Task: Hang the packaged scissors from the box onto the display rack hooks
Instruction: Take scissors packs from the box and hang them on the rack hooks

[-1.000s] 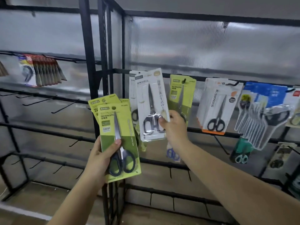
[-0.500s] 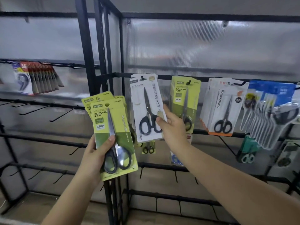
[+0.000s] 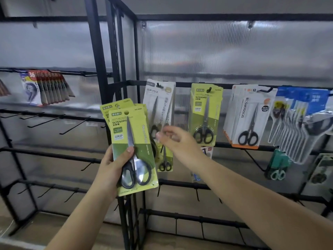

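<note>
We've got the green scissor packs (image 3: 132, 147) fanned upright in our left hand (image 3: 112, 166), thumb clamped across the front. Right hand (image 3: 177, 139) is loosely open, holding nothing, just at their 3 o'clock. Matching green hook (image 3: 209, 90) sits at 1 o'clock, so the right hand's closer.

I see a fanned stack of green scissors packs (image 3: 131, 141) held upright before the black display rack (image 3: 100, 73), white pack (image 3: 159, 105) hanging on a hook.

"SCISSORS", "GRIP" on green pack (image 3: 132, 141)
</note>
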